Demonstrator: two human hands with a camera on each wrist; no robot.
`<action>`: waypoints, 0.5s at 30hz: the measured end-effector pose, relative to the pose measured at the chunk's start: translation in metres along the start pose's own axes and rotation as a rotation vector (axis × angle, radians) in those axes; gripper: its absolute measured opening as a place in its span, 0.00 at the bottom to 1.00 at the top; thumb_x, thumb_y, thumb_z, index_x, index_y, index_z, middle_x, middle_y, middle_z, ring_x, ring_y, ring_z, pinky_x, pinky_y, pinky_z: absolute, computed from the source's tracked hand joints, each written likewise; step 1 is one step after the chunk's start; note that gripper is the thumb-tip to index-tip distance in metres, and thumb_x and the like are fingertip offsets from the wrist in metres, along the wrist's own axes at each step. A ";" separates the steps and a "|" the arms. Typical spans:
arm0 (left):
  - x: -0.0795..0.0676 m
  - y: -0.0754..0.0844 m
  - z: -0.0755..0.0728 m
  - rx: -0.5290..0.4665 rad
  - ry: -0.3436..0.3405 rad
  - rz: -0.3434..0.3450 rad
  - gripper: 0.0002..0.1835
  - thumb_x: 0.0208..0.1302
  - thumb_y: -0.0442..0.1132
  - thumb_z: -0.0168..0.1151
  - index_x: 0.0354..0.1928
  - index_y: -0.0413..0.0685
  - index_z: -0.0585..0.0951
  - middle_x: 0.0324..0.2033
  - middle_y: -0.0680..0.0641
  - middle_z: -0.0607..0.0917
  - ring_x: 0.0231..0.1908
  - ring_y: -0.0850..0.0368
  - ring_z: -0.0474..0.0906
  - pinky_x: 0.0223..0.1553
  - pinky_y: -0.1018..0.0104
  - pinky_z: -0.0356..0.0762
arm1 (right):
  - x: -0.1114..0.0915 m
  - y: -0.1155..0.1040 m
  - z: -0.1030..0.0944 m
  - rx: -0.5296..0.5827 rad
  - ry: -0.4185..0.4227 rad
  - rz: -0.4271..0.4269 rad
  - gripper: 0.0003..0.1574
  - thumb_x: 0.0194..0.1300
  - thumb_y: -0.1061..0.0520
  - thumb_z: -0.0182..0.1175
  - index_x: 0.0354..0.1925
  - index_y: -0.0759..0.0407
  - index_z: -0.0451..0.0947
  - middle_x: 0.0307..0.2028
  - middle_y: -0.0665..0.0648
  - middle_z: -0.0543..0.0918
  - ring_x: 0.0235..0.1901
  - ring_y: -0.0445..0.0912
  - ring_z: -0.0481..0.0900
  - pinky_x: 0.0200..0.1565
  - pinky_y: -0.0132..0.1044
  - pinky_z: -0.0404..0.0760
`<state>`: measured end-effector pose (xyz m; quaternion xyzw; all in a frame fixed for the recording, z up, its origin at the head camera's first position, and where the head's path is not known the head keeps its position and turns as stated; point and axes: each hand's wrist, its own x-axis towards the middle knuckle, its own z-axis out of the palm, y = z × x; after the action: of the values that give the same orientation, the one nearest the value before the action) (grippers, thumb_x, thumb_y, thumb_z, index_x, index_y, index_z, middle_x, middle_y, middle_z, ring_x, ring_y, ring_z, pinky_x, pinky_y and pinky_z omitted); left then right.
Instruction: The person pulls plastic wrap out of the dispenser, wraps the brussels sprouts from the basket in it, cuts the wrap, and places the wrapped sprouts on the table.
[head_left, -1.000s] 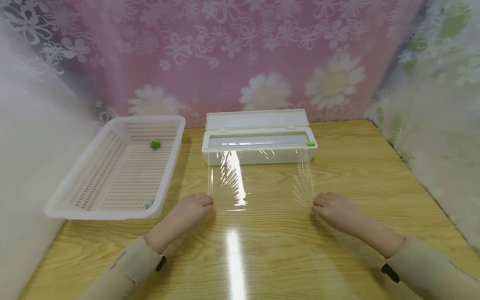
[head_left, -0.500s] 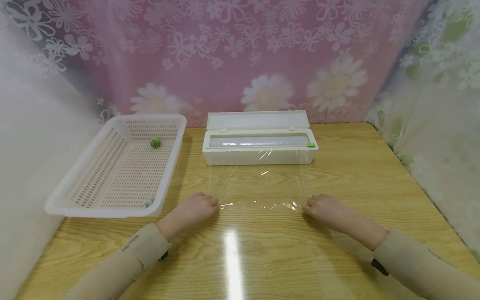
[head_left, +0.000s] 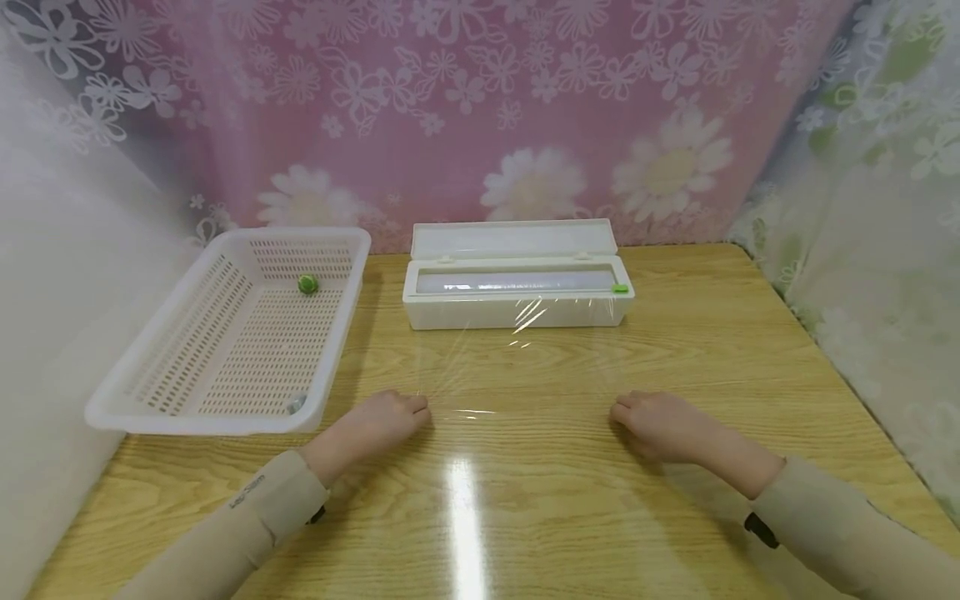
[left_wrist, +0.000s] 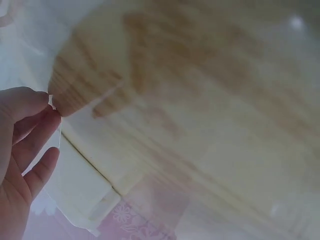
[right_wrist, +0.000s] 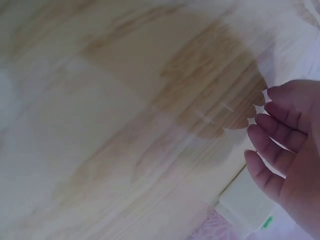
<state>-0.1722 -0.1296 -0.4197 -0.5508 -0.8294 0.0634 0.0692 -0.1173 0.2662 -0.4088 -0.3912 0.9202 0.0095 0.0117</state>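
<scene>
A sheet of clear cling film (head_left: 525, 354) stretches from a white cling film box (head_left: 516, 313) toward me, low over the table. My left hand (head_left: 382, 423) pinches its near left corner; in the left wrist view that hand (left_wrist: 27, 135) has thumb and forefinger together on the film's edge. The near right corner is pinched by my right hand (head_left: 663, 427). Seen from the right wrist, the hand (right_wrist: 290, 145) keeps its other fingers slightly bent beside the film. The box lid (head_left: 513, 240) stands raised, and the film roll (head_left: 517, 282) shows inside.
Left of the box stands a white perforated basket (head_left: 341, 333) with a small green round thing (head_left: 308, 284) and a small grey-blue thing (head_left: 297, 404) in it. A green cutter slider (head_left: 620, 288) sits at the box's right end. Floral curtains border the wooden table (head_left: 562, 517).
Both hands came slightly closer together, then the left drifted back a little to the left. The film's bright glare on the left has faded. The box has stayed in place.
</scene>
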 end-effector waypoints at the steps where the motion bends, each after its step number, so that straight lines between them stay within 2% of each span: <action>1: 0.000 0.001 0.000 -0.010 -0.001 -0.001 0.09 0.53 0.26 0.58 0.33 0.46 0.73 0.23 0.54 0.70 0.16 0.64 0.57 0.19 0.73 0.62 | -0.001 0.001 0.000 0.021 -0.015 0.015 0.08 0.51 0.65 0.59 0.27 0.56 0.69 0.22 0.47 0.68 0.22 0.41 0.68 0.22 0.36 0.70; 4: -0.001 0.002 -0.002 -0.008 -0.023 0.000 0.09 0.54 0.28 0.58 0.36 0.47 0.74 0.24 0.54 0.70 0.19 0.63 0.63 0.21 0.72 0.63 | -0.003 0.002 -0.001 0.079 -0.071 0.062 0.08 0.51 0.64 0.58 0.27 0.55 0.68 0.21 0.46 0.66 0.20 0.39 0.64 0.21 0.34 0.67; 7: -0.001 0.003 -0.003 0.034 -0.055 0.005 0.09 0.56 0.31 0.58 0.39 0.47 0.78 0.30 0.53 0.74 0.28 0.60 0.71 0.26 0.69 0.69 | -0.004 0.002 -0.002 0.146 -0.133 0.110 0.09 0.52 0.64 0.57 0.24 0.53 0.66 0.19 0.45 0.63 0.18 0.38 0.59 0.20 0.33 0.62; 11: -0.004 0.003 -0.004 0.060 -0.091 -0.006 0.12 0.58 0.34 0.57 0.45 0.49 0.79 0.37 0.51 0.75 0.37 0.58 0.72 0.30 0.68 0.71 | -0.005 0.005 -0.002 0.222 -0.191 0.155 0.12 0.55 0.62 0.54 0.20 0.50 0.64 0.16 0.45 0.61 0.17 0.38 0.55 0.20 0.32 0.57; 15: -0.005 0.002 -0.004 0.015 -0.081 -0.029 0.12 0.58 0.36 0.58 0.46 0.50 0.79 0.39 0.51 0.75 0.40 0.57 0.72 0.32 0.65 0.72 | -0.005 0.008 -0.005 0.274 -0.243 0.185 0.14 0.54 0.62 0.53 0.18 0.49 0.62 0.15 0.44 0.60 0.16 0.37 0.54 0.20 0.31 0.55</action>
<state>-0.1675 -0.1332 -0.4165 -0.5350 -0.8390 0.0905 0.0407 -0.1197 0.2753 -0.4039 -0.2957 0.9368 -0.0674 0.1746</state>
